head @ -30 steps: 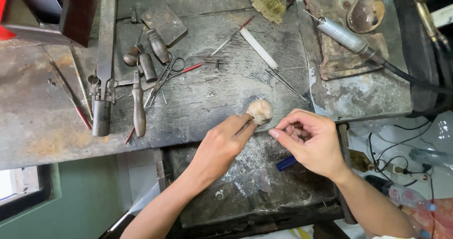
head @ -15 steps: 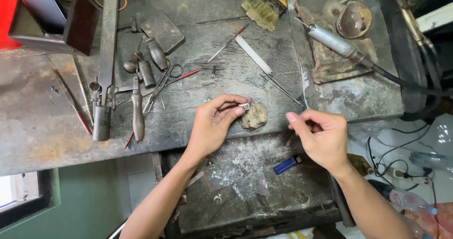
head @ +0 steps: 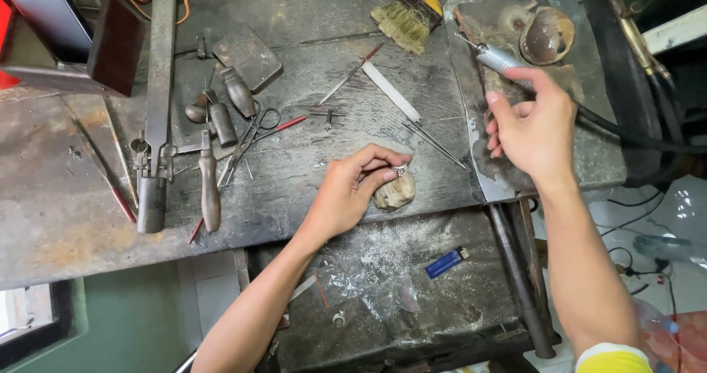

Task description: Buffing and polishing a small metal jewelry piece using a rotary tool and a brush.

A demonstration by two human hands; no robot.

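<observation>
Fingertips of the left hand (head: 352,192) are pinched on one small silver ring (head: 400,170), held against one pale bench peg (head: 395,191) at the workbench (head: 66,211) front edge. The right hand (head: 532,121), spread open, is stretched to one rotary handpiece (head: 501,60) near the right edge. The ring is best kept braced firmly on the peg. One brush (head: 409,16) and one blue lighter (head: 445,262) are counted.

My left hand (head: 350,192) sits at centre frame, fingers curled and fingertips pinched together, the bare forearm running down to the lower left. My right hand (head: 532,126) is raised at upper right, fingers loosely spread, its forearm dropping to the lower right corner.
</observation>
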